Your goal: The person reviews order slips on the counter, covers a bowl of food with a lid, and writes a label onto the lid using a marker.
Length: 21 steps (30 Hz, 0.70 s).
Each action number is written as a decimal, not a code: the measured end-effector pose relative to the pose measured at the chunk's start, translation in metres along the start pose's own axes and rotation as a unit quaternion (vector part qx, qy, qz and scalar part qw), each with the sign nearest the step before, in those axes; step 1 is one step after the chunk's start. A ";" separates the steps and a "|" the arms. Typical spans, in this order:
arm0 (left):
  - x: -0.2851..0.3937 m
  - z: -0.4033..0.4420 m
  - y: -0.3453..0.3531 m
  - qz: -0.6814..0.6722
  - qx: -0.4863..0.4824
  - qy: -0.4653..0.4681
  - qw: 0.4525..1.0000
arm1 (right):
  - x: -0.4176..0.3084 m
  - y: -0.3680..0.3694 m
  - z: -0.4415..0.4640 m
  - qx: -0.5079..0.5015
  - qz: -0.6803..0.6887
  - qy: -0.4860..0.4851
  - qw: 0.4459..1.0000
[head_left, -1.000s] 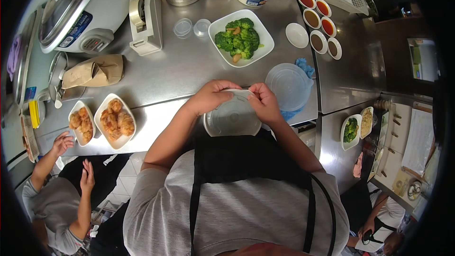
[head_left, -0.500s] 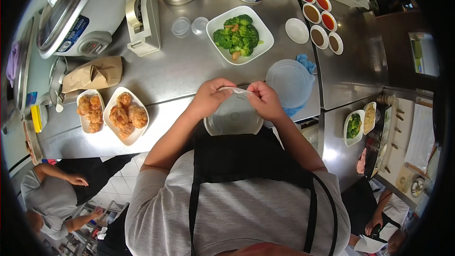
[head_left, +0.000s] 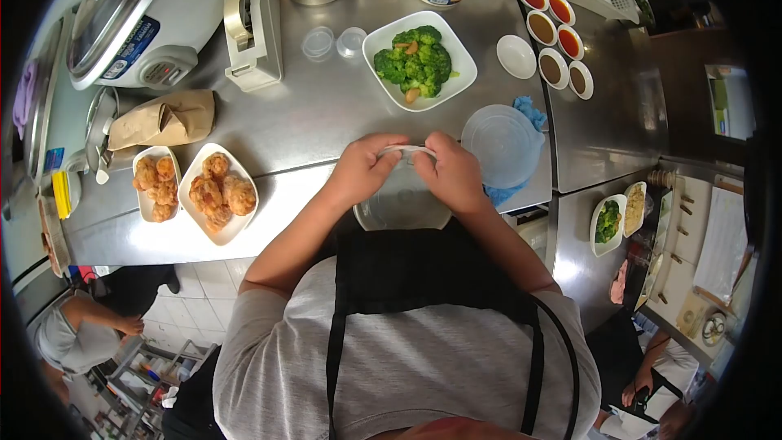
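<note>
At the counter's front edge is a clear round plastic container (head_left: 403,204), close to my apron. Above its far side, my left hand (head_left: 364,168) and my right hand (head_left: 448,169) pinch the two ends of a thin whitish strip (head_left: 406,149), which bows between them. Whether the strip is part of the container's rim I cannot tell. A round translucent lid (head_left: 499,145) lies just right of my right hand, partly over a blue cloth (head_left: 529,112). Beyond my hands sits a square white bowl of broccoli (head_left: 419,61).
Two white dishes of fried pieces (head_left: 217,195) (head_left: 157,183) stand left, near a paper bag (head_left: 163,120), tape dispenser (head_left: 252,37) and rice cooker (head_left: 138,24). Several sauce cups (head_left: 554,68) are at the right back. Co-workers stand at lower left (head_left: 77,330) and lower right (head_left: 652,375).
My fingers have come closer together, and the strip between them now bows upward. The lower-left co-worker has lowered their hands and moved. The view has shifted slightly.
</note>
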<state>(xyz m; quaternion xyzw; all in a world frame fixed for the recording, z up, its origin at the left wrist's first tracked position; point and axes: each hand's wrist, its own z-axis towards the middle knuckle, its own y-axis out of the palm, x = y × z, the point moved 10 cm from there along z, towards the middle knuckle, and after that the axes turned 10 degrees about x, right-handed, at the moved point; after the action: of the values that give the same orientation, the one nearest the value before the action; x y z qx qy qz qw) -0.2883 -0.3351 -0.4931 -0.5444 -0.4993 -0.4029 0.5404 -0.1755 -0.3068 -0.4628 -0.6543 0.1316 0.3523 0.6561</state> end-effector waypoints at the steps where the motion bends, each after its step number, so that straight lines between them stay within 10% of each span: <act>1: 0.009 0.001 -0.003 0.009 0.015 0.036 0.999 | 0.001 0.000 0.000 0.001 -0.002 0.001 1.000; 13: 0.014 0.003 0.002 0.127 -0.026 0.028 0.991 | -0.004 -0.002 0.003 0.018 0.091 -0.017 0.996; 21: -0.010 -0.001 -0.010 -0.038 0.069 -0.036 0.996 | 0.009 0.011 0.001 -0.022 0.162 0.032 0.986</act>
<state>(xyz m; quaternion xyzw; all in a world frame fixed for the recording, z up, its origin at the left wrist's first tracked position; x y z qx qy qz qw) -0.3000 -0.3376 -0.5007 -0.5003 -0.5654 -0.3682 0.5427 -0.1764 -0.3042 -0.4769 -0.6496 0.2493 0.4354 0.5712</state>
